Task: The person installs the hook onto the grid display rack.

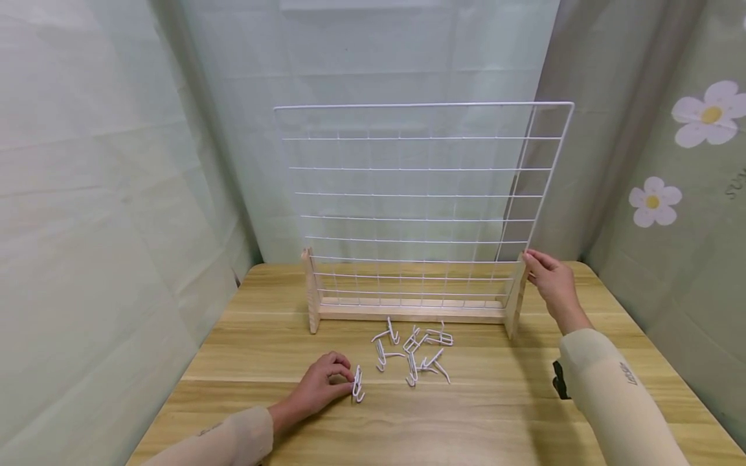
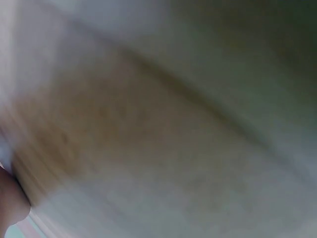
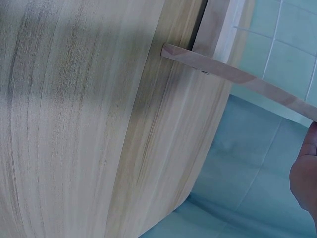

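A white wire grid panel [image 1: 428, 195] stands upright in a wooden stand [image 1: 408, 312] on the table. With thumb and fingers, my right hand [image 1: 552, 285] grips the top of the stand's right wooden upright [image 1: 515, 301], beside the grid's edge. The right wrist view shows the same upright [image 3: 237, 76] reaching to the hand [image 3: 303, 178] at the picture's edge. On the front left, my left hand [image 1: 325, 383] pinches a white wire hook [image 1: 357, 383] between thumb and fingers, low over the tabletop. Blur fills most of the left wrist view; only a bit of the hand [image 2: 12, 198] shows.
Several more white wire hooks [image 1: 412, 366] lie loosely in front of the stand, right of my left hand. The wooden table [image 1: 466, 421] ends at pale fabric walls [image 1: 116, 194] left, right and behind. A black strap [image 1: 561, 380] sits at my right sleeve.
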`<state>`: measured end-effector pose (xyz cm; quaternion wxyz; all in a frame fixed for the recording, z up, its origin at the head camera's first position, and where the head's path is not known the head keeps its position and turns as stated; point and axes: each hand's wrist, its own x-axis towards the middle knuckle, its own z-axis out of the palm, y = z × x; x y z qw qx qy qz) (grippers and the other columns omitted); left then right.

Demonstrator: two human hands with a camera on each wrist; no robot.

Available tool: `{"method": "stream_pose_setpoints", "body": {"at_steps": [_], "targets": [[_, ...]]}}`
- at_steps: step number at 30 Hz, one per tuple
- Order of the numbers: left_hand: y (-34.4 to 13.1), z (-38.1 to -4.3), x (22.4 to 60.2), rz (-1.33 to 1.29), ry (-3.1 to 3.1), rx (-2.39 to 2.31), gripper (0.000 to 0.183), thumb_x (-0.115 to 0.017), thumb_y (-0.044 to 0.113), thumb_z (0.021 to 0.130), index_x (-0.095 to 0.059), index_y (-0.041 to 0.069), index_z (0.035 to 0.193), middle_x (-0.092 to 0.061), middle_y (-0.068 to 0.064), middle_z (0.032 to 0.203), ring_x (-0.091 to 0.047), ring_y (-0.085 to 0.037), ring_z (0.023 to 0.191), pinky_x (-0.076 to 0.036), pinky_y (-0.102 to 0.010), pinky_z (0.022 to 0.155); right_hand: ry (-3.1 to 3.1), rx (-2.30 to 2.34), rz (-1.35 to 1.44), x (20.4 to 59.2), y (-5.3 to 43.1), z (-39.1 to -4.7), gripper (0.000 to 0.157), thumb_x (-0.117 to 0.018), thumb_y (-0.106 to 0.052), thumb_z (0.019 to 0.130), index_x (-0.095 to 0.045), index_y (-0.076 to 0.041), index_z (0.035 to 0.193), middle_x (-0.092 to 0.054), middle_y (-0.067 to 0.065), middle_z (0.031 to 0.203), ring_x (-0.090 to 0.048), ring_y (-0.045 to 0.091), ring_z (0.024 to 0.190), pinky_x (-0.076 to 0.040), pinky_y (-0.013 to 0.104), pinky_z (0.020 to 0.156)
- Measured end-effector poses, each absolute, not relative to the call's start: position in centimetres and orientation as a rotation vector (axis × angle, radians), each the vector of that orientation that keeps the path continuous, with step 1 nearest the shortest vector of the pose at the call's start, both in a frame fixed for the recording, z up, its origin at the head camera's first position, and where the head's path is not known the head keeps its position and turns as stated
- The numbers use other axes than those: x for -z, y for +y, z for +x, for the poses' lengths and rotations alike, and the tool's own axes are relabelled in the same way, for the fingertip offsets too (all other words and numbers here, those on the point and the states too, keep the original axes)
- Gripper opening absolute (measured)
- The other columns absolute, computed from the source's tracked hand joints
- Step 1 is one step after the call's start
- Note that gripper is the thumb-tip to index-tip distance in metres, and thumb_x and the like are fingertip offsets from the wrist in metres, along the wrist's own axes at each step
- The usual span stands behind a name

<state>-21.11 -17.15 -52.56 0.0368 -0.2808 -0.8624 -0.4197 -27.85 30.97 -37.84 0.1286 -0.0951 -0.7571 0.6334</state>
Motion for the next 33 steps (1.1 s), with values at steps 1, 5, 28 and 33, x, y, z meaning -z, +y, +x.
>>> {"method": "stream_pose_setpoints", "body": {"at_steps": [1, 5, 28, 33], "targets": [[-17.2, -21.1, 52.6, -0.862, -2.645, 1.286, 0.011, -0.082, 0.015, 0.082, -0.072, 0.02, 0.083, -0.06, -0.002, 0.103, -0.052, -0.015, 0.099, -0.045, -0.033, 0.086, -2.202, -1.841, -0.275, 37.8, 30.9, -27.9, 0.062, -0.058, -0.041, 0.099, -0.049, 0.001, 0.143, -0.06, -0.008, 0.115, -0.057, 0.006, 0.108, -0.048, 0.026, 0.095], [-17.2, -21.1, 52.7, -0.851, -2.646, 1.293, 0.011, -0.082, 0.016, 0.082, -0.072, 0.021, 0.083, -0.06, -0.002, 0.103, -0.052, -0.016, 0.099, -0.045, -0.033, 0.086, -2.213, -1.83, -0.277, 37.8, 30.9, -27.9, 0.062, -0.057, -0.042, 0.099, -0.049, 0.001, 0.143, -0.059, -0.006, 0.118, -0.057, 0.006, 0.109, -0.045, 0.034, 0.1], [-17.1, -22.1, 50.9, -0.68, -2.611, 1.486, 0.004, -0.076, 0.007, 0.086, -0.073, 0.01, 0.086, -0.067, 0.0, 0.089, -0.058, -0.009, 0.082, -0.048, -0.024, 0.069, -2.239, -1.823, -0.25, 37.8, 31.0, -27.8, 0.064, -0.056, -0.043, 0.099, -0.047, 0.0, 0.145, -0.057, 0.001, 0.128, -0.058, 0.006, 0.107, -0.047, 0.028, 0.096], [-16.8, -23.0, 50.0, -0.606, -2.598, 1.45, 0.005, -0.075, 0.008, 0.088, -0.072, 0.009, 0.084, -0.065, 0.007, 0.081, -0.055, -0.006, 0.073, -0.047, -0.023, 0.063, -2.248, -1.819, -0.279, 37.8, 31.0, -27.8, 0.064, -0.055, -0.043, 0.099, -0.046, -0.001, 0.146, -0.052, 0.012, 0.14, -0.057, 0.014, 0.115, -0.048, 0.027, 0.095]]}}
